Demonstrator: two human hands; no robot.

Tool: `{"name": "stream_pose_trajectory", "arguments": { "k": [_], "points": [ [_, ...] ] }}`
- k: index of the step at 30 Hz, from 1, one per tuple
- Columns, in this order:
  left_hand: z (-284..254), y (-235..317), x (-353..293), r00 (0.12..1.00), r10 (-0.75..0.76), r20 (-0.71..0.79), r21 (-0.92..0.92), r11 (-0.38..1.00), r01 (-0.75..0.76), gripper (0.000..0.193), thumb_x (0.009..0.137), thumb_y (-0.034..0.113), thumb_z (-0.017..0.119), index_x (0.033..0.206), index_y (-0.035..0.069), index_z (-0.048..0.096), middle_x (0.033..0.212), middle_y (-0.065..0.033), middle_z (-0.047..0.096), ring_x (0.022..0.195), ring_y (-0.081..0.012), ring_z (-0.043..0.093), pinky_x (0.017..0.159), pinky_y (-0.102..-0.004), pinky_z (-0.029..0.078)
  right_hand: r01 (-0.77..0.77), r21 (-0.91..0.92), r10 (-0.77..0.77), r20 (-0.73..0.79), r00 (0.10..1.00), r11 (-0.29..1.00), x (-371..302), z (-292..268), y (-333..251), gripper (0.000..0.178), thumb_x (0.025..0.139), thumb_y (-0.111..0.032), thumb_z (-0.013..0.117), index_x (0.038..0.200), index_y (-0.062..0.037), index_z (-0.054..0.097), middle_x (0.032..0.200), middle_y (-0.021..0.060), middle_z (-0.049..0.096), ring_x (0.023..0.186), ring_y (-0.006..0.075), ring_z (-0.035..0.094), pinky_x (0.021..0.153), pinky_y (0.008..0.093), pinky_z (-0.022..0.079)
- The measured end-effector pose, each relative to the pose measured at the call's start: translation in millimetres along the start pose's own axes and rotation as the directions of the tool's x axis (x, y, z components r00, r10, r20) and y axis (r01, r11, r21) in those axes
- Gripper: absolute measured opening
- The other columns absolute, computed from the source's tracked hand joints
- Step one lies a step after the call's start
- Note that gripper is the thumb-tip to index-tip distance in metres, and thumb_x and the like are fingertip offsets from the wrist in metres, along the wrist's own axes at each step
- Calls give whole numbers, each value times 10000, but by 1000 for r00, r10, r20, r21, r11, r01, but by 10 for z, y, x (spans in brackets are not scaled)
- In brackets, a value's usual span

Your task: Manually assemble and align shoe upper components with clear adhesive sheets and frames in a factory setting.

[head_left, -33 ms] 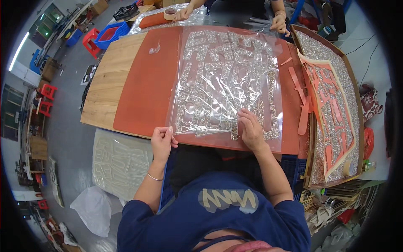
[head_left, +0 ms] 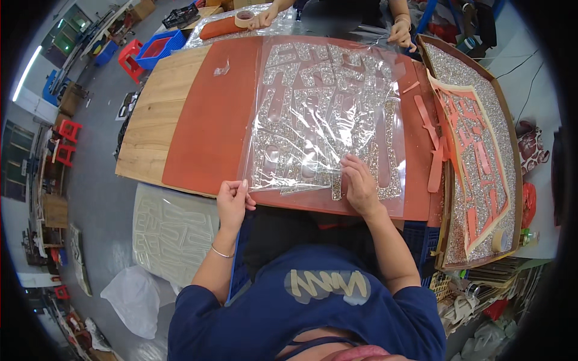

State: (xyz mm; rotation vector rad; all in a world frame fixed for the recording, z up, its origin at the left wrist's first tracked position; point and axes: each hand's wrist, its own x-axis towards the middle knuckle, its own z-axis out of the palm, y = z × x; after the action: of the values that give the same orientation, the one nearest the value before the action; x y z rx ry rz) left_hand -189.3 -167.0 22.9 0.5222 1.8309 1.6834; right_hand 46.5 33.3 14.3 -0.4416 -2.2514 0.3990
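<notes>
A clear plastic film with silver glitter cut-out shapes under it lies on an orange-red mat on a wooden table. My left hand pinches the film's near left corner at the mat's front edge. My right hand lies flat on the film near its front edge, fingers pressing on a glitter shape. It holds nothing.
A framed board with glitter sheet and orange cut-outs lies at the right, a tape roll on its near end. Loose orange strips lie beside it. Another person's hands work at the far edge. A pale cut sheet lies on the floor.
</notes>
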Motion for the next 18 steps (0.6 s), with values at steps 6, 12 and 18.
{"name": "stream_pose_trajectory", "arguments": {
  "k": [6, 12, 18],
  "points": [
    [17, -33, 60, 999, -32, 11, -28, 999, 32, 210, 924, 173, 574, 894, -7, 470, 632, -60, 552, 498, -96, 561, 415, -215, 487, -46, 15, 46, 12, 999, 999, -6, 48, 2, 119, 821, 63, 534, 924, 7, 549, 1034, 161, 618, 1063, 353, 572, 888, 413, 477],
    [-40, -4, -19, 994, -90, 55, 32, 996, 88, 182, 923, 141, 564, 885, -13, 474, 652, -70, 559, 506, -111, 574, 423, -225, 499, -61, 15, 61, -1, 998, 998, -93, -37, 29, 231, 730, 121, 526, 935, 14, 540, 1013, 164, 614, 1041, 373, 577, 859, 424, 487],
    [-60, -38, -94, 994, -88, 69, 35, 996, 86, 196, 924, 161, 572, 881, -8, 481, 642, -60, 554, 505, -104, 572, 423, -216, 493, -60, -25, 60, 29, 998, 998, -189, -49, -44, 208, 740, 115, 535, 920, 12, 547, 1012, 158, 619, 1061, 360, 576, 896, 430, 486]
  ]
}}
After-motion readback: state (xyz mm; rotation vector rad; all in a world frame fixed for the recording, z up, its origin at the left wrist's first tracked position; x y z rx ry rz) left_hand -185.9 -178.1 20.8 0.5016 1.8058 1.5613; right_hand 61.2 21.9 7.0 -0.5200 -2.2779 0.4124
